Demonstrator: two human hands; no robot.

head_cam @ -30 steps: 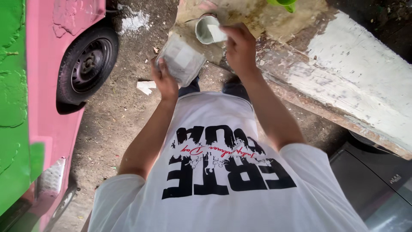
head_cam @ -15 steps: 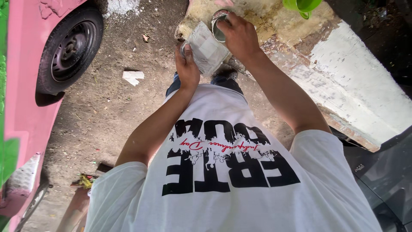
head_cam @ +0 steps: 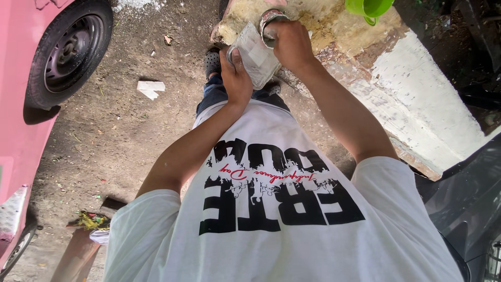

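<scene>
My left hand [head_cam: 237,78] holds a flat, paint-smeared grey-white board [head_cam: 254,55] in front of my chest. My right hand [head_cam: 291,44] is closed over a small round tin [head_cam: 269,20] that rests on the stained top of a low concrete wall [head_cam: 417,94]. The hand covers most of the tin, so its contents are hidden. The board's far edge touches the tin. My white printed shirt fills the lower part of the view.
A pink car with a black wheel [head_cam: 68,52] stands at the left on bare dirt ground. A green plastic cup [head_cam: 368,8] sits on the wall at the top. A white paper scrap [head_cam: 150,89] lies on the dirt. A dark vehicle panel [head_cam: 469,209] is at the lower right.
The view shifted, so the car slid left. My left hand brought the board up and right against the tin, and my right hand closed further over the tin.
</scene>
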